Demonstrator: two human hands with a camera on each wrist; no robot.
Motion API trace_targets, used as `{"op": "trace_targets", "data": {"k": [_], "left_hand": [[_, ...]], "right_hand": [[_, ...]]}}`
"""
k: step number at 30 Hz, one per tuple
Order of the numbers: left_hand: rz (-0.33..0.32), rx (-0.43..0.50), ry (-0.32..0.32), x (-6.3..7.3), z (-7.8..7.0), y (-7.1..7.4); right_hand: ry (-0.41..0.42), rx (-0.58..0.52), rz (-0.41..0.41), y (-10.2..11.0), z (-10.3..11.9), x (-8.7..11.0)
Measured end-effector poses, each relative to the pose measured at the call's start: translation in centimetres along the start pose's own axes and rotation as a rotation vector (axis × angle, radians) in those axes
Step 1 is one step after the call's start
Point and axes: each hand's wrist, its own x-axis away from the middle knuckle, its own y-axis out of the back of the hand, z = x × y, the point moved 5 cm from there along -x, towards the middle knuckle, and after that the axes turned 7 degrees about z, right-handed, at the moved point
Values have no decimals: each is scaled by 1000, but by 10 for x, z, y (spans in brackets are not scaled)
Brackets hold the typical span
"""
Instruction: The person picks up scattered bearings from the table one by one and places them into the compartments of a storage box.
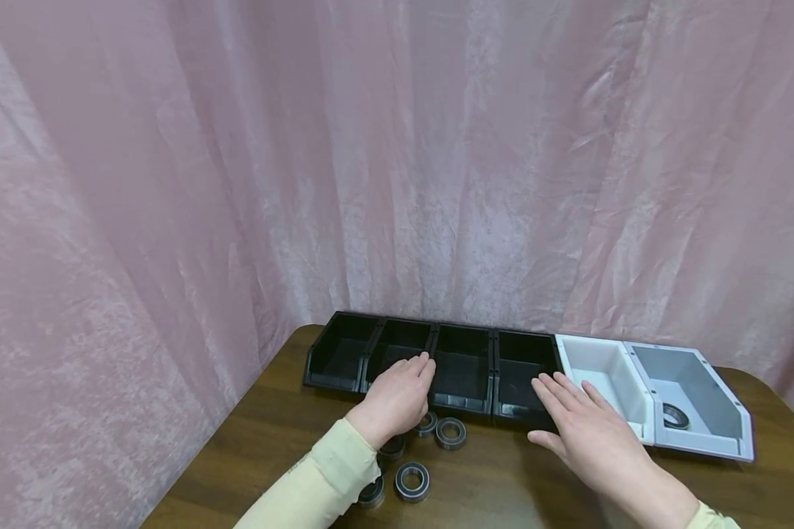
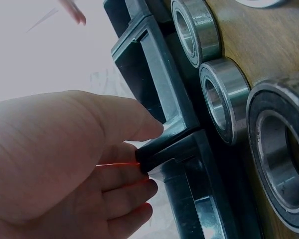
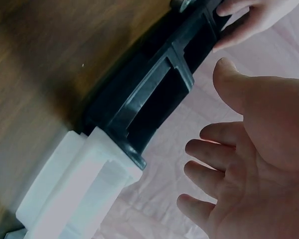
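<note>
My left hand is over the front of the second black bin from the left, beside the divider to the third. In the left wrist view, the thumb and fingers of that hand are near the bin's edge with no bearing between them; contact with the edge is unclear. Spread above the fourth black bin and the white bin, my right hand has straight fingers and holds nothing. Several metal ball bearings lie on the table around my left wrist, some partly hidden by it.
The bins form a row along the back of the wooden table. At the right end, a grey bin contains one bearing. A pink curtain hangs behind the table.
</note>
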Motion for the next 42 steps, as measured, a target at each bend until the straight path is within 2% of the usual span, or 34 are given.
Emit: {"op": "trace_targets", "data": {"k": [22, 30, 42], "left_hand": [[4, 2, 1, -2, 0, 1], [-56, -23, -31, 0, -2, 3], [-53, -25, -15, 2, -3, 4]], "right_hand": [[147, -37, 122, -18, 43, -10], [174, -90, 202, -29, 57, -15], [223, -119, 260, -39, 73, -20]]}}
